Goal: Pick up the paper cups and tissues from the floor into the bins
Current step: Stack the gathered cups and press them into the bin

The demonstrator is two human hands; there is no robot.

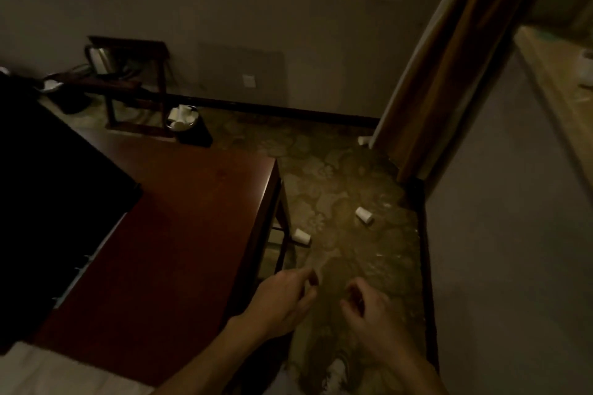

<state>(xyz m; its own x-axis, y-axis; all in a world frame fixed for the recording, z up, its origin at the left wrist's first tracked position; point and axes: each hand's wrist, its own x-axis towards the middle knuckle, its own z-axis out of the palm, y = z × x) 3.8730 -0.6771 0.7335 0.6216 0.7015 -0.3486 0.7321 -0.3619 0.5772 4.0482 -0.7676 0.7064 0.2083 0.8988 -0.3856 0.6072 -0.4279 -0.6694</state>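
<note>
Two white paper cups lie on their sides on the patterned carpet: one cup [302, 237] beside the desk leg, another cup [364, 215] further right. A third white cup [363, 140] peeks out by the door frame. A dark bin [195, 133] stands by the far wall, and several white cups and tissues [182, 120] fill its top. My left hand [282, 301] hovers low over the carpet with loosely curled fingers, holding nothing. My right hand [369, 311] hangs beside it, fingers half curled, also holding nothing. Both hands are well short of the cups.
A reddish wooden desk [179, 234] fills the left, with a black screen [48, 186] on it. A luggage rack with a kettle [128, 83] stands by the far wall. A wooden door frame [449, 74] and grey wall bound the carpet on the right.
</note>
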